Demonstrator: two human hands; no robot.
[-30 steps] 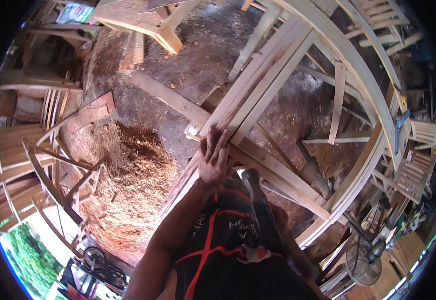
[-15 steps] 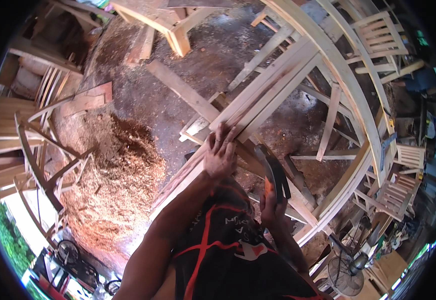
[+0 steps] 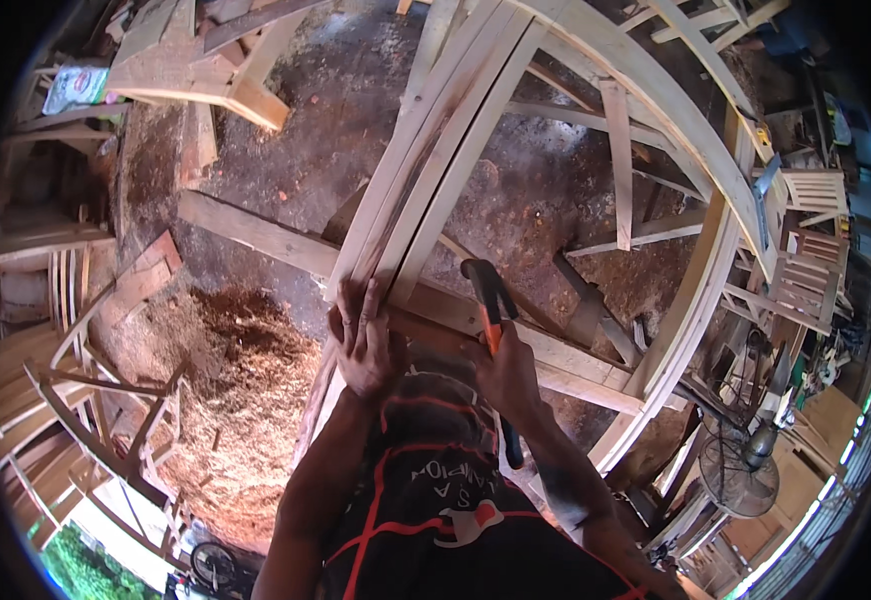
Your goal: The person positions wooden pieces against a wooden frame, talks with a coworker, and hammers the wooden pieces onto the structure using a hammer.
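My left hand (image 3: 364, 345) lies on the near end of pale wooden boards (image 3: 421, 170), its fingers stretched along the wood. A narrow dark gap runs lengthwise between the boards. My right hand (image 3: 508, 375) is closed round a black-and-orange hand tool (image 3: 491, 290), held upright near my body. The tool's upper end has a black, loop-like outline, and a dark end shows below my wrist; its exact kind is unclear. Beneath the boards, a wooden crosspiece (image 3: 566, 360) runs right from near my hands.
A curved wooden frame (image 3: 676, 130) arches along the right. Sawdust (image 3: 231, 420) is heaped at the left, near a stack of curved wooden parts (image 3: 86, 420). A fan (image 3: 741, 465) stands at lower right; a wooden table (image 3: 196, 85) is at far left.
The view has turned, so the boards stand steeper and farther left. My right hand has come up and inward with the tool, nearer the left hand, which stays on the boards.
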